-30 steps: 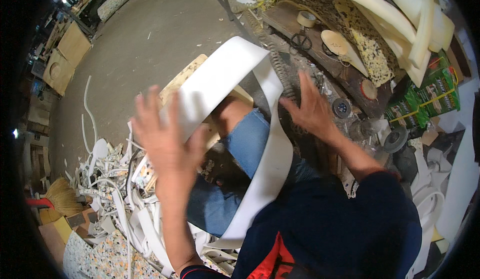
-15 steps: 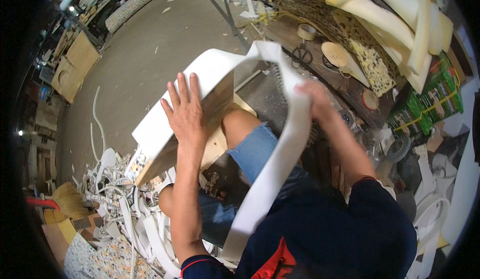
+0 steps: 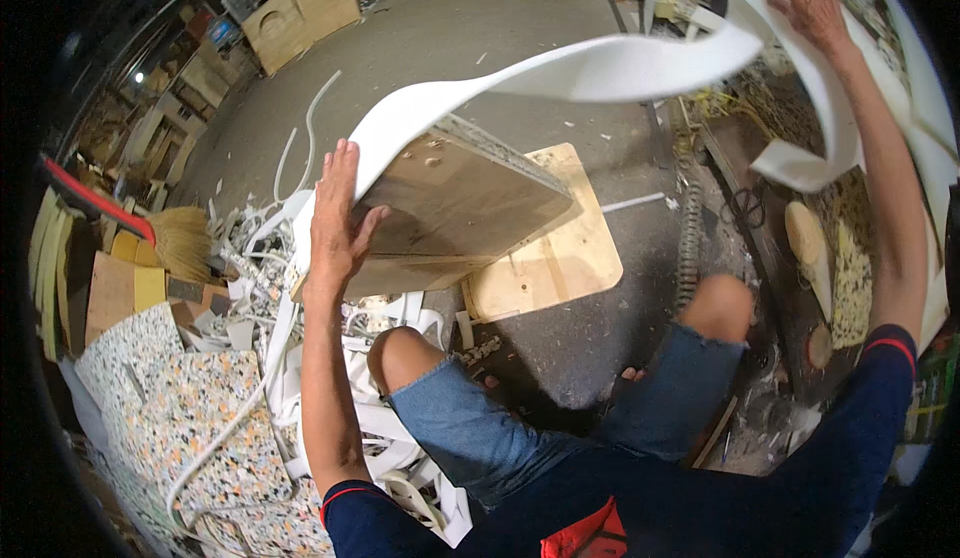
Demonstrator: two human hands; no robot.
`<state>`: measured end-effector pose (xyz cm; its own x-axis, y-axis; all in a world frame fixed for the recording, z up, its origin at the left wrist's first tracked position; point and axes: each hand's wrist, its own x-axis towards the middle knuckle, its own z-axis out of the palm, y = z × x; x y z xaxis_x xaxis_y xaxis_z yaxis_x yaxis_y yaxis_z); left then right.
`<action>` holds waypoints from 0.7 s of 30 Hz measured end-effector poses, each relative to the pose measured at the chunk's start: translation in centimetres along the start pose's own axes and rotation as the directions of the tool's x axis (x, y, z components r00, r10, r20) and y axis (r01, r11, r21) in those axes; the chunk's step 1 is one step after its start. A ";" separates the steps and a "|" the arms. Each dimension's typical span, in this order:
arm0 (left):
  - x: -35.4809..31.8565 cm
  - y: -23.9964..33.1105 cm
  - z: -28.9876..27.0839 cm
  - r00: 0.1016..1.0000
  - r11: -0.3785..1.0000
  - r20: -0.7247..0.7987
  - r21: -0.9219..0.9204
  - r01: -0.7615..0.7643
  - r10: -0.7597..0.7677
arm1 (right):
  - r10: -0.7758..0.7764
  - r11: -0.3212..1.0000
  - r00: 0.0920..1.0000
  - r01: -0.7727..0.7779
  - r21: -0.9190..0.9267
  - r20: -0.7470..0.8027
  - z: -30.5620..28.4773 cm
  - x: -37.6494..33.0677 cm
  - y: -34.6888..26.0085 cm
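A long strip of white foam (image 3: pixel 610 63) runs along the upper edge of a wooden panel (image 3: pixel 450 208) and on through the air to the far right, twisting on its way. My left hand (image 3: pixel 338 220) lies with fingers stretched against the foam at the panel's left end, its thumb apart on the wood. At the upper right, my right hand (image 3: pixel 812 8) grips the strip, whose loose tail hangs below and curls back. The panel stands tilted above a pale board with rounded corners (image 3: pixel 585 243), between and ahead of my knees.
Foam offcuts (image 3: pixel 270 288) and speckled foam sheets (image 3: pixel 215 398) heap up at the left, beside a red-handled broom (image 3: pixel 180 241). To the right, black scissors (image 3: pixel 745 206) lie on a dark bench next to a ribbed hose (image 3: pixel 688 228). Large foam pieces stand behind my right arm.
My right hand has swung far out to the upper right, drawing the foam strip out long. My left hand remains at the panel's left end. The view has shifted too.
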<state>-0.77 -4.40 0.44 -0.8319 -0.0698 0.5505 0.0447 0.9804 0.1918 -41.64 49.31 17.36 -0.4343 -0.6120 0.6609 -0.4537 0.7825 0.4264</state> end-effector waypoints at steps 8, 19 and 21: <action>-5.0 -5.0 -3.6 0.971 0.941 -0.015 -0.251 0.226 -0.238 | 0.132 0.990 0.981 -0.138 0.035 0.146 12.1 -14.0 -14.7; -5.7 -6.0 -3.9 0.926 0.898 -0.048 -0.267 0.349 -0.374 | 0.554 0.259 0.430 -0.903 0.344 0.713 16.4 -28.3 -41.6; -5.8 -6.2 -4.1 0.925 0.888 -0.038 -0.296 0.351 -0.378 | -0.117 -0.548 0.089 -0.837 0.011 0.989 16.0 -29.5 -48.7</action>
<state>6.07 -10.88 -0.60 -0.7654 -0.4423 0.4675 -0.0887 0.7920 0.6041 -19.19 27.45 -32.82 -0.7554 -0.2594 -0.6018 0.6035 0.0824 -0.7931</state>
